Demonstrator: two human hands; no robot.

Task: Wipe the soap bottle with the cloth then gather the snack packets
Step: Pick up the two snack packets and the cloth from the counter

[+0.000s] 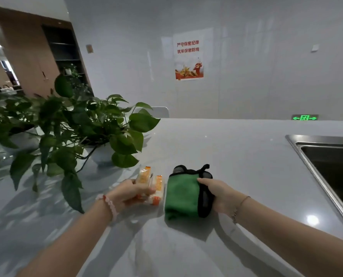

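Hands: left hand (126,193) grips crinkly orange snack packets (154,186), right hand (216,193) pinches folded green cloth (181,196).

worktop (236,156): smooth pale stone-like, glossy, reflecting a lamp | sink (314,154): brushed metal rim | cloth (181,196): soft green fabric, matt, black trim | snack packets (156,188): shiny plastic film | poster (189,56): paper | cabinet (30,62): wood look, matt
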